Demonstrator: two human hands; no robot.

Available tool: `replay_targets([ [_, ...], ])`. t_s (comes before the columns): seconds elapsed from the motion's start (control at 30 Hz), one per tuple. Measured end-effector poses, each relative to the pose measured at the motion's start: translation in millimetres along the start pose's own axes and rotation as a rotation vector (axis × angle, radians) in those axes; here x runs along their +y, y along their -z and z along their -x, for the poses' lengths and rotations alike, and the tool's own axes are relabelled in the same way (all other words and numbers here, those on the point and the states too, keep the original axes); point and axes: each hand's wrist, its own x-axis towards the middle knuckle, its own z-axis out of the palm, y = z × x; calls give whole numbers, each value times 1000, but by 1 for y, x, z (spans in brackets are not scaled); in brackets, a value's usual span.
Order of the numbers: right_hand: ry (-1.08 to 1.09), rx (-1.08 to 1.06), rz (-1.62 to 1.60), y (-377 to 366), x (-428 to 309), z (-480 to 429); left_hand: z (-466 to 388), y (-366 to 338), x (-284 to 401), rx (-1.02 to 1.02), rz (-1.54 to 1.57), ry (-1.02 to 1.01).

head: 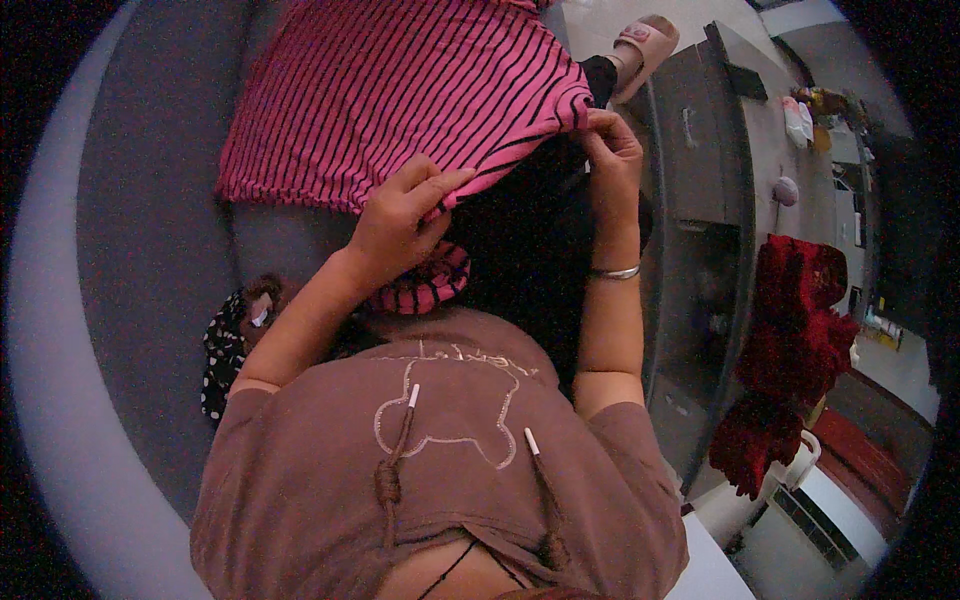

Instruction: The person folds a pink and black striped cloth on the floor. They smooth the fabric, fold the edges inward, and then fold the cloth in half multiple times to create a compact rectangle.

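A pink knit cloth with black stripes [390,97], possibly a garment, spreads from my lap out over the grey seat. My left hand [401,214] pinches its near edge between thumb and fingers. Farther along that edge, my right hand [615,150] grips a gathered corner, and the edge runs taut and slightly rolled between both hands. Below my left hand, a smaller bunched piece of pink and black striped fabric [431,281] rests against my brown top [450,390]; whether it joins the larger cloth is hidden. A silver bangle [616,273] circles my right wrist.
The grey sofa [150,225] extends along my left, with a black polka-dot fabric [223,352] by my left elbow. On the right stands a drawer cabinet [694,135] with dark red fabric [795,330] on top. My foot wears a pink slipper [649,52] beyond the cloth.
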Motion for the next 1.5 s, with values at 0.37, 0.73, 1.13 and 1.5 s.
replay_targets([
  [0.37, -113, -11, 180, 30, 20, 23, 11, -20, 13, -549, 533, 809],
  [0.73, -277, 137, 292, 31, 36, -28, 17, -31, 1, -356, -19, -289],
  [1.13, -452, 108, 7, 38, 53, -107, 17, -33, -2, -382, -25, -226],
  [1.5, -378, 81, -423, 61, 64, -125, 17, -29, -1, -367, -22, -238],
])
